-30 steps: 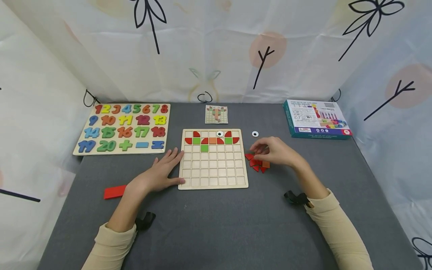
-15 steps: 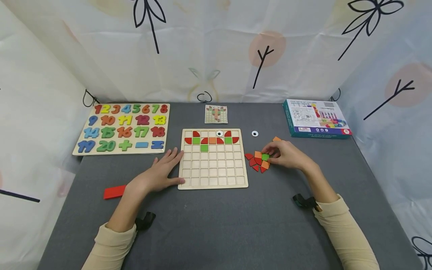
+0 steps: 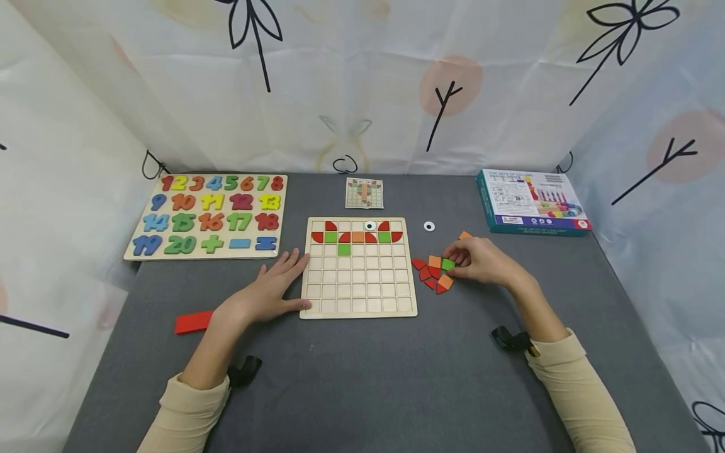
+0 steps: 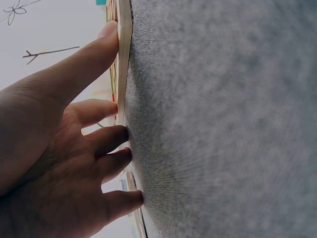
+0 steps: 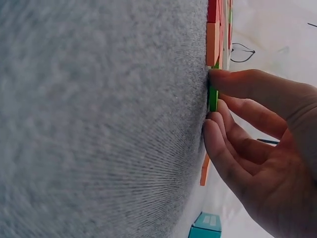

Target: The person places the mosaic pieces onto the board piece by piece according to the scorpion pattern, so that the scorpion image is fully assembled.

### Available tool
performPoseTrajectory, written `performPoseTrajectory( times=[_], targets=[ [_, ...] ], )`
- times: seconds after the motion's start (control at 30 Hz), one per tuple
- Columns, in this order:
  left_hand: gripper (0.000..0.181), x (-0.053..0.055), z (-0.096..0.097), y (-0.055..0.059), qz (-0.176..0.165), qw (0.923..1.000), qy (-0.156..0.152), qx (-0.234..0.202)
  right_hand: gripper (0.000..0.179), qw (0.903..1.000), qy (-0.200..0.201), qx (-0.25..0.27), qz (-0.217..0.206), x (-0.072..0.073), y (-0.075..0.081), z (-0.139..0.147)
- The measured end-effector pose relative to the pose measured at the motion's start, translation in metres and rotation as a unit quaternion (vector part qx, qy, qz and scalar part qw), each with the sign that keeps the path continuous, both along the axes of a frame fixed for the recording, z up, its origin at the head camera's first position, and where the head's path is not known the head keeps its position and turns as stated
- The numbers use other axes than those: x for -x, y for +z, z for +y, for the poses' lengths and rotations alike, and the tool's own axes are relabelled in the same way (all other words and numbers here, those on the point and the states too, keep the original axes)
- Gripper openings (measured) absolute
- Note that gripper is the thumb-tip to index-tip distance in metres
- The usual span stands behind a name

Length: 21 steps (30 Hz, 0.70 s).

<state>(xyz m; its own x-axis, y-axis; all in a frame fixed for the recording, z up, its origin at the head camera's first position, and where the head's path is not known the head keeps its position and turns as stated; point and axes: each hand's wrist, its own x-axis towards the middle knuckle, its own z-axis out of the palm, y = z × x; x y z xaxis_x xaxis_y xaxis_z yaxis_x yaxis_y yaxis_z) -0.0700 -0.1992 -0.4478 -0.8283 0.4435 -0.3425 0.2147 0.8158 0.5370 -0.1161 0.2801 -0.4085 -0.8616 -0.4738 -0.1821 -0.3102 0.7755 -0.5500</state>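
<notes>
A wooden grid board [image 3: 359, 292] lies flat, with red quarter-round, green and orange tiles and a white ring set in its upper rows. My left hand [image 3: 266, 290] is spread at its left edge, thumb [image 4: 101, 47] and fingertips touching the rim. To the board's right, my right hand [image 3: 481, 261] pinches a green square tile [image 3: 448, 264] at table level; the right wrist view has the green tile [image 5: 213, 98] between thumb and fingers. Red tiles [image 3: 425, 273] and orange tiles [image 3: 445, 281] lie beside it. Another orange tile [image 3: 465, 235] lies behind the hand, partly hidden.
A number puzzle board [image 3: 206, 217] stands at the back left, and a small pattern card [image 3: 364, 193] lies behind the grid board. A white ring piece [image 3: 429, 226], a boxed set [image 3: 532, 201] and a red strip [image 3: 192, 322] are also on the grey table [image 3: 362, 384].
My right hand has moved right from over the tile pile and now pinches the green tile, which has shifted slightly. The pile is uncovered. My left hand stays put.
</notes>
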Motion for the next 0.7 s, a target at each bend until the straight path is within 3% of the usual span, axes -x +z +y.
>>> performPoseTrajectory(
  times=[0.37, 0.7],
  targets=[
    [0.113, -0.001, 0.002, 0.0, -0.004, 1.0, 0.006, 0.002, 0.025, 0.998, -0.007, 0.057, 0.025, -0.001, 0.005, -0.018],
    [0.117, 0.002, 0.0, -0.006, -0.004, 1.0, 0.005, -0.002, 0.028, 0.9935, 0.01, 0.113, 0.006, 0.004, 0.009, -0.06]
  ],
)
